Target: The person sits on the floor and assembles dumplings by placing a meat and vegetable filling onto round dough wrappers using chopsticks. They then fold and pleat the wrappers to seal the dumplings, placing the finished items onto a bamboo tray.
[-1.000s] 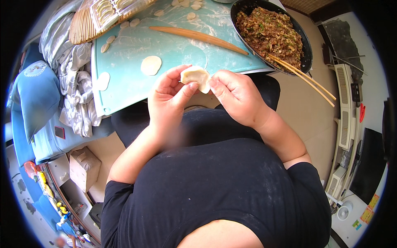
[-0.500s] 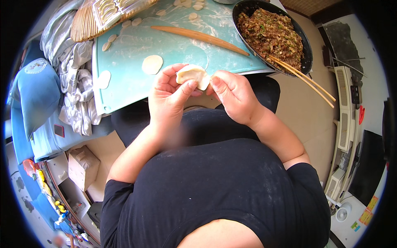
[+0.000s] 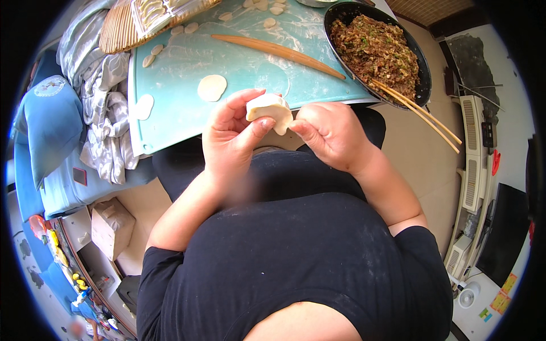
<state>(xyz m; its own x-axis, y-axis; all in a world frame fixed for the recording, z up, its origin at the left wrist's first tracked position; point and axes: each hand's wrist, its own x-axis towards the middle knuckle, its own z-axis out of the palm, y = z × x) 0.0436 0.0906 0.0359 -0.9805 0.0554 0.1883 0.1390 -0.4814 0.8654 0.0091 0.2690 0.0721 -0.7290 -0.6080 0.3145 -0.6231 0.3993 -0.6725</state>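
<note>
Just past the near edge of the floured green mat, my left hand cradles a partly folded dumpling between thumb and fingers. The dumpling's pale dough bends over into a pocket, and its right-hand edge hangs in a small flap. My right hand is curled, its thumb and index finger pinching at that edge; the fingertips are partly hidden. A round dough wrapper lies flat beyond my left hand, and another wrapper is at the mat's left side.
A wooden rolling pin lies across the mat. At far right stands a black pan of minced filling, with chopsticks over its rim. Small dough pieces are scattered farther back. Upper left, a woven tray carries a box of dumplings.
My right thumb has shifted slightly along the dumpling's edge, and the right hand has turned and moved a little to the right. The dumpling has tilted in my left hand.
</note>
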